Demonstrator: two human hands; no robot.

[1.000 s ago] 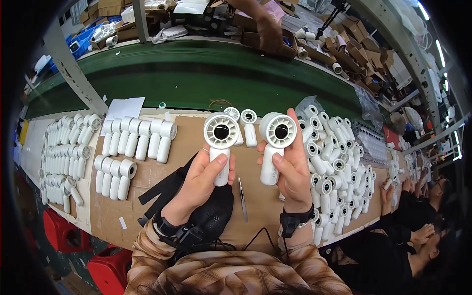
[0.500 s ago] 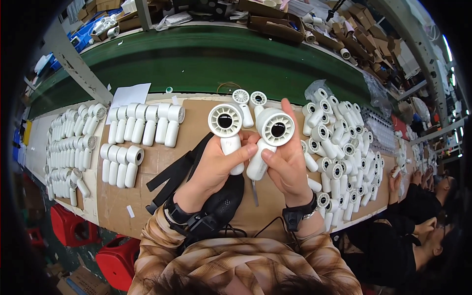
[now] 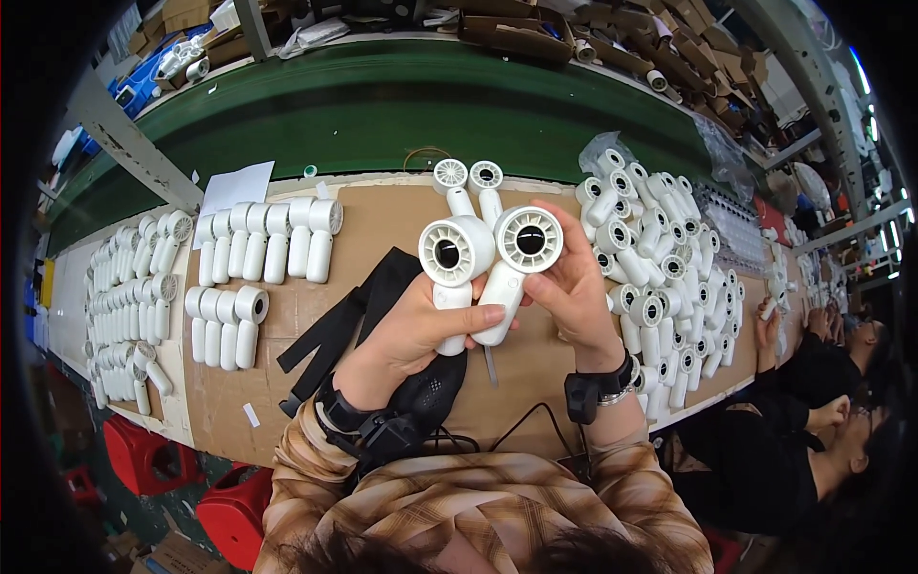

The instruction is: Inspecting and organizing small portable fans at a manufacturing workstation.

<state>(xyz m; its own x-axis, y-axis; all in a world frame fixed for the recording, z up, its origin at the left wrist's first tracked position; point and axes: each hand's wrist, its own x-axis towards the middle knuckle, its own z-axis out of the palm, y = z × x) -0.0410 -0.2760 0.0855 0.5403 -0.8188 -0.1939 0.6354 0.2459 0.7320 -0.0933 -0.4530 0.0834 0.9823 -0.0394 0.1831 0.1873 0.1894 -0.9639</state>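
Observation:
My left hand (image 3: 406,325) is closed around the handle of a white handheld fan (image 3: 454,298), whose round slatted head with a black centre is tilted to one side. Its thumb also reaches across onto the handle of a second white handheld fan (image 3: 500,308). My right hand (image 3: 577,304) grips that second fan near the neck, its thumb beside the handle's small round button. The two fan heads are side by side, close together above the cardboard. Just beyond them lie two more fans, one with a pale slatted face (image 3: 450,174) and one with a black centre (image 3: 486,176).
A heap of fans (image 3: 660,277) covers the right side. Neat rows of fans (image 3: 229,325) lie on the left. A black strap (image 3: 330,320) lies beside my left wrist. Beyond the table runs a green belt (image 3: 382,115). Co-workers (image 3: 765,450) sit at right; red stools (image 3: 234,512) stand lower left.
The two held fans have come closer together, and the left one has rolled to show its side. My left thumb now lies on the right fan's handle. My right fingers have curled in.

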